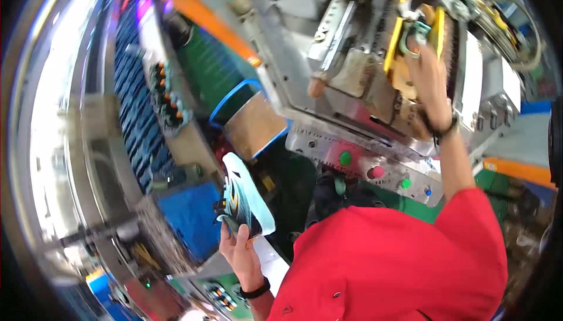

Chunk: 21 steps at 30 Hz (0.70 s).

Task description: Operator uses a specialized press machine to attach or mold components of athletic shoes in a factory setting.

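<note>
My left hand [239, 255] is closed on the heel end of a sneaker [249, 195], with the thumb on one side of the collar. The sneaker is pale blue and black with orange details and a light sole, its toe pointing up and away. At the upper right, my right hand [431, 80] reaches into a machine [363, 80], between two yellow bars [394, 44]. Its fingers are bent at a pale green, rim-like piece [415, 35]. Blur hides what that piece belongs to and how firmly the fingers hold it.
Below the machine, a metal control panel [366, 165] carries green, red and blue buttons. A brown board in a blue frame [255, 124] stands left of it. Farther left, a rack [170, 101] holds several dark shoes beside a ridged dark blue strip [138, 104]. A blue surface [187, 215] lies nearer.
</note>
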Each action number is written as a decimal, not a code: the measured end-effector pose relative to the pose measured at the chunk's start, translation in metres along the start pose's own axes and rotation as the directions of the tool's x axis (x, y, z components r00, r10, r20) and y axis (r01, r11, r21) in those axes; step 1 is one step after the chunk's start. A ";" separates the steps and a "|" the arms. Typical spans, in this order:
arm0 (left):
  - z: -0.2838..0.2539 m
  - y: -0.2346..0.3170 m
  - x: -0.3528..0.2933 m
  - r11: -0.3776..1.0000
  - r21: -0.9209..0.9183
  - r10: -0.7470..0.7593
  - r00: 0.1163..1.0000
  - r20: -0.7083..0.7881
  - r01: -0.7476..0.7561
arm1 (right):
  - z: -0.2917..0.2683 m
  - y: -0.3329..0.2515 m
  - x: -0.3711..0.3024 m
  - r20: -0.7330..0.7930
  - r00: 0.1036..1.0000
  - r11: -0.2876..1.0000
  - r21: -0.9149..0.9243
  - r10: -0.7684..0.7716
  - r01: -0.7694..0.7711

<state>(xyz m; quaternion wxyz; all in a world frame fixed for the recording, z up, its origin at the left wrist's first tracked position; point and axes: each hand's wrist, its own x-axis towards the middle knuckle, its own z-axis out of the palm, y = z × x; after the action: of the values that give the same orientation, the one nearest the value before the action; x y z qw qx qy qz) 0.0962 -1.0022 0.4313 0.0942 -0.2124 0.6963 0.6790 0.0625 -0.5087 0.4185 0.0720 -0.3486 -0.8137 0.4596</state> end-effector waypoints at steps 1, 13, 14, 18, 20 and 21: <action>-0.013 -0.012 -0.010 0.999 -0.041 -0.018 0.998 -0.053 0.016 | 0.075 0.022 -0.047 -0.305 0.831 0.881 -0.247 -0.465 0.403; -0.042 -0.098 -0.088 0.907 -0.407 -0.189 0.969 -0.158 0.110 | 0.279 0.175 -0.074 0.208 0.688 0.663 -0.182 -0.695 0.726; -0.050 -0.106 -0.092 0.922 -0.371 -0.201 0.956 -0.212 0.111 | 0.284 0.175 -0.074 0.240 0.695 0.672 -0.181 -0.678 0.718; -0.081 -0.138 -0.099 0.872 -0.488 -0.183 0.947 -0.264 0.032 | 0.279 0.193 -0.065 0.324 0.669 0.638 -0.210 -0.669 0.741; -0.103 -0.146 -0.107 0.817 -0.575 -0.253 0.920 -0.300 0.037 | 0.273 0.158 -0.071 0.272 0.649 0.625 -0.181 -0.711 0.760; -0.116 -0.156 -0.109 0.824 -0.565 -0.271 0.901 -0.339 0.035 | 0.275 0.129 -0.073 0.194 0.595 0.550 -0.241 -0.780 0.800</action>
<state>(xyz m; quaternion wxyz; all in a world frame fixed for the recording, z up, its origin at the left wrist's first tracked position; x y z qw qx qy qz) 0.2780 -1.0964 0.3425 -0.0610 -0.4227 0.4578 0.7798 0.0613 -0.7037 0.1740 0.1901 0.0625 -0.9451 0.2583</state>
